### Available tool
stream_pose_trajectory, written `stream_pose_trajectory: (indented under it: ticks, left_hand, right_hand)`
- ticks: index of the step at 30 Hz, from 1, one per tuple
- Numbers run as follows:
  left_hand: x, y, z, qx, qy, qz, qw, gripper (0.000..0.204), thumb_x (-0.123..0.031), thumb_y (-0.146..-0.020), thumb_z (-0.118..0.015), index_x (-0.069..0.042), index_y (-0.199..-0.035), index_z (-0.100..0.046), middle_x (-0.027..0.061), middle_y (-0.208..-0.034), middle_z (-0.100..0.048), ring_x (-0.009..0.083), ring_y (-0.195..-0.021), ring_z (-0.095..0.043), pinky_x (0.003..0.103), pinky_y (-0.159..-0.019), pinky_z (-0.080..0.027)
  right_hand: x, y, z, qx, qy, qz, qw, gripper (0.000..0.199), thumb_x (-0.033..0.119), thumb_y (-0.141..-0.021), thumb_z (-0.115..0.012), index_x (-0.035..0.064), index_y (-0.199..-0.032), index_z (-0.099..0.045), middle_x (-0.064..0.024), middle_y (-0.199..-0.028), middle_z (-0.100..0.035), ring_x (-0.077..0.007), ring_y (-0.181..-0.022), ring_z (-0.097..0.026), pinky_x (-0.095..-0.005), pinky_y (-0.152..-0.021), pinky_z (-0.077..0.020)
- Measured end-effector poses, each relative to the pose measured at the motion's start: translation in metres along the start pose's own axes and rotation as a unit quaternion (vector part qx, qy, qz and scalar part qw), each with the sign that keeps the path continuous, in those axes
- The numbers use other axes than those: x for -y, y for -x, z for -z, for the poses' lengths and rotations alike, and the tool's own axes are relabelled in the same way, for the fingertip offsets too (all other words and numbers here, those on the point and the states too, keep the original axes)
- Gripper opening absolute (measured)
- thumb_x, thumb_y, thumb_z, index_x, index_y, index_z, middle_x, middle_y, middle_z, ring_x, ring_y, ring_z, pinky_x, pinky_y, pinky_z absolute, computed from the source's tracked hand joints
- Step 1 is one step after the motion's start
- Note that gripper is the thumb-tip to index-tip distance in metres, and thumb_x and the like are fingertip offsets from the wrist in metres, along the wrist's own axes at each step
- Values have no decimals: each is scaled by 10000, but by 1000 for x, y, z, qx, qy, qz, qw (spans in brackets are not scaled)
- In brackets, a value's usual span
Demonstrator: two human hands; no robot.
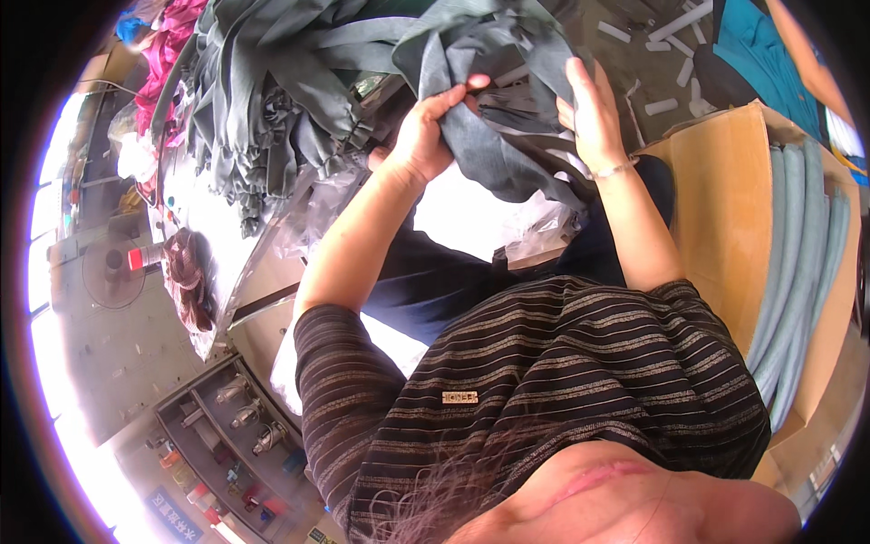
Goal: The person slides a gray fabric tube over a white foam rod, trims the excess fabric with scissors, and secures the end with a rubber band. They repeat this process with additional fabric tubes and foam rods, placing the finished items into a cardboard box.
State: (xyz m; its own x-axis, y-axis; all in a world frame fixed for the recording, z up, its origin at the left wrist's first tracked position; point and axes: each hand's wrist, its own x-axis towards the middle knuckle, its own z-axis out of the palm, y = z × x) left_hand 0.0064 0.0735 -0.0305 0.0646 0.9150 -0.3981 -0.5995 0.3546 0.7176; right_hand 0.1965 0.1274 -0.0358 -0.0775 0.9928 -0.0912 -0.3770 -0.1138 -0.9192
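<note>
Dark grey cloth (494, 150), looped and folded, hangs between my two hands in the upper middle. My left hand (424, 136) is closed on its left side, with thumb and fingers pinching the fabric. At the loop's right side, my right hand (596, 118) has its fingers stretched out against the cloth. A thin bracelet circles that wrist. A large heap of grey cloth pieces (263, 100) with gathered ends lies to the left of my hands. Crumpled clear plastic (535, 227) shows under the held cloth, over a bright white surface.
To my right stands a cardboard box (720, 204) holding long blue-grey rolls (790, 263). White tubes (666, 41) are scattered on the floor beyond. A person's teal garment (757, 59) shows at the upper right. An open drawer (222, 422) with metal parts is at the lower left.
</note>
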Motion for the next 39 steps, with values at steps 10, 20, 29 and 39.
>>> stream_pose_trajectory:
  ticks: [10,20,29,39]
  left_hand:
    - [21,2,-15,41,-54,-40,997,547,-330,-761,-766,-1,-1151,-567,107,-1064,-631,208,-966,-610,342,-857,-497]
    - [-12,13,3,-139,-159,-270,940,436,-69,-825,-637,-45,-1233,-485,104,-1102,-581,230,-983,-578,351,-886,-475]
    - [-76,23,46,-218,-337,-251,881,328,-92,-843,-561,35,-1145,-576,97,-1118,-597,184,-1029,-553,313,-933,-404]
    - [-75,17,53,-176,-45,-171,968,273,-355,-909,-529,-96,-869,-457,-5,-705,-408,134,-667,-412,331,-777,-408]
  right_hand:
    - [-37,40,-5,170,216,266,924,309,198,-910,-573,41,-1162,-487,-155,-964,-623,-313,-829,-637,-341,-721,-487]
    - [-107,47,4,6,-92,-219,971,154,145,-910,-543,14,-991,-546,-75,-738,-601,-120,-634,-560,-252,-638,-470]
    - [-260,-25,68,131,247,-124,952,184,128,-836,-582,47,-1001,-564,-85,-866,-645,-215,-751,-630,-298,-660,-506]
    - [-374,-147,110,280,600,-176,729,965,109,-760,-658,140,-1474,-10,-218,-1515,-73,-357,-1387,-179,-405,-1086,-297]
